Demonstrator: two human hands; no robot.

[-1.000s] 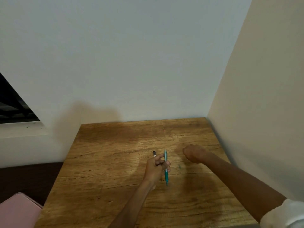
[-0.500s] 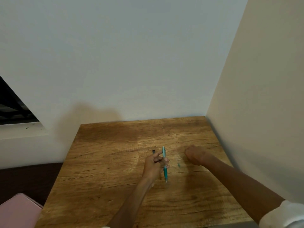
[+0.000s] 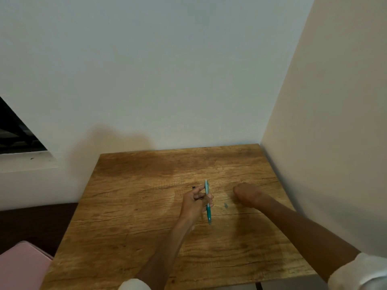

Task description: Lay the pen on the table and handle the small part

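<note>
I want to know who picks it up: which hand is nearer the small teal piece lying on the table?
Right. The right hand rests just right of the teal piece; the left hand, gripping the pen, sits farther off to its left.

surface: wooden table (image 3: 129, 227) | lying on it: small teal piece (image 3: 225, 205)

Wooden table (image 3: 129, 216), pale walls (image 3: 167, 70), dark window (image 3: 14, 132)

Wood table (image 3: 129, 227); pink obj (image 3: 21, 266) near-left; window (image 3: 14, 132)
</note>
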